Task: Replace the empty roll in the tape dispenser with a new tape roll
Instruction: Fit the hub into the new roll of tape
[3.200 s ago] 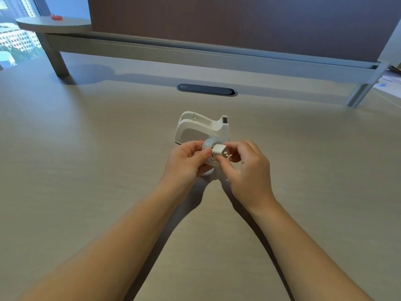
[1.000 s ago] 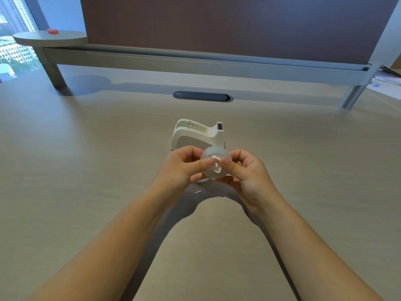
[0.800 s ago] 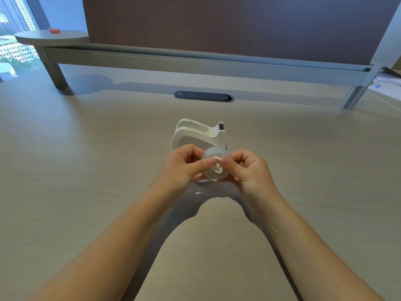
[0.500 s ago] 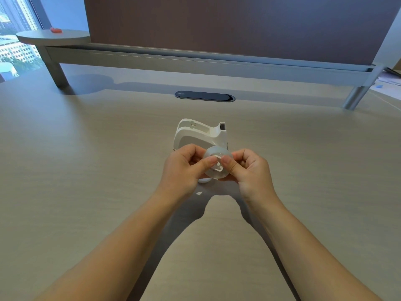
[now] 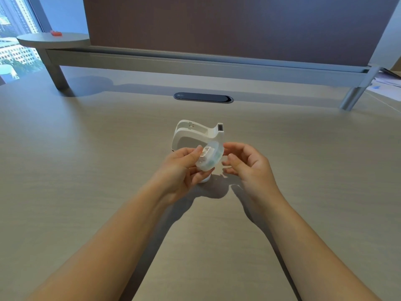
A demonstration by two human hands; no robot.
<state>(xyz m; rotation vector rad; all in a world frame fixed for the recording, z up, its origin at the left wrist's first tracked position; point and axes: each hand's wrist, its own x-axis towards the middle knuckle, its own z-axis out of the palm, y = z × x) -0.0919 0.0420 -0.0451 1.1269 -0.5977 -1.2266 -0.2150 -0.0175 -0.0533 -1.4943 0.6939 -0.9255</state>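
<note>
Head view of a pale wood-grain table (image 5: 86, 192) with both bare forearms reaching forward from the lower edge and converging near its centre. The left hand (image 5: 182, 170) is raised just above the table, palm turned inward; its grip is clamped on a translucent, clear round tape roll (image 5: 210, 158), with the thumb pressed on the near face beside a small white plastic hub (image 5: 205, 152) seated in the roll's centre, and the other fingers curled beneath the roll. The roll is tilted, its flat face turned toward the camera and to the left. The right hand (image 5: 247, 166) hovers just beside the roll on its right, fingers loosely curled and spread apart, its grip empty and touching nothing; a narrow gap separates its fingertips (image 5: 227, 146) from the roll's edge. Directly behind both hands a white plastic tape dispenser (image 5: 195, 135) stands upright on the table, its cutter end (image 5: 220, 128) at the right and its roll cradle open at the top. A small white round object (image 5: 205, 180) lies on the table below the left hand, mostly hidden. Farther back are a dark oval cable slot (image 5: 204, 97), a grey raised shelf rail (image 5: 195, 66) and a brown partition panel (image 5: 217, 25).
</note>
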